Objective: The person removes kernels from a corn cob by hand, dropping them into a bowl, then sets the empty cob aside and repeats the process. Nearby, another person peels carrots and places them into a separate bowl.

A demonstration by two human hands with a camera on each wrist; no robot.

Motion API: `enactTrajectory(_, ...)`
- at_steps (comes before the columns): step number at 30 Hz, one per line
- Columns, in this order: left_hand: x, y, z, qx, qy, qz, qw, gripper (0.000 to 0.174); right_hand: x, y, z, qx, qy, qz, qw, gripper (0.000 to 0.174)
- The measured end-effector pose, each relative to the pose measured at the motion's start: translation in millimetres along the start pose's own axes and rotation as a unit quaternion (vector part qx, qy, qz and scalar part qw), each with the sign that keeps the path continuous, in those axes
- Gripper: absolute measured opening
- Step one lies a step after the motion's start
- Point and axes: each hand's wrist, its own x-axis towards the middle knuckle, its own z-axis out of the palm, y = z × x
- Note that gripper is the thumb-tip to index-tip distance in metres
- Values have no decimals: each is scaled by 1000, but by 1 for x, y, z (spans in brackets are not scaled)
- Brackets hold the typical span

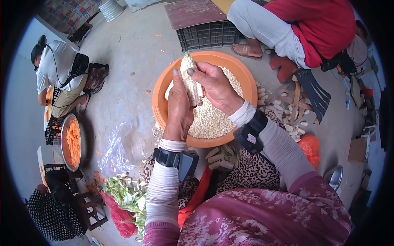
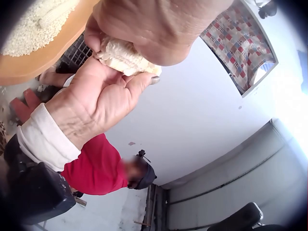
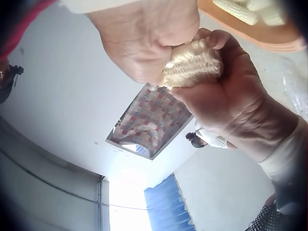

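Note:
A pale corn cob point(image 1: 189, 76) stands nearly upright over a wide orange basin point(image 1: 161, 92). My left hand point(image 1: 179, 107) grips it low on its left side, with the thumb along the cob. From the right, my right hand point(image 1: 218, 88) holds the cob with its thumb pressed against the kernels. One side of the cob point(image 3: 192, 63) shows bare, grooved rows in the right wrist view, with kernels along its edges. Loose corn kernels point(image 1: 211, 123) fill much of the basin below. In the left wrist view, another cob point(image 2: 54, 13) lies on the kernels.
Stripped cobs point(image 1: 219, 158) lie between my knees, and more cobs point(image 1: 287, 110) are scattered right of the basin. Husks point(image 1: 127, 192) and a clear plastic bag point(image 1: 117, 151) lie to the left. A black crate point(image 1: 207, 37) and a person in red point(image 1: 320, 28) are beyond the basin.

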Motion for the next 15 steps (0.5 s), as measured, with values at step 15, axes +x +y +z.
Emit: enactTrajectory(15,1,1,2,-12,-28,-17,999,51,-3,-6,-2,66,-5,30,997,27)
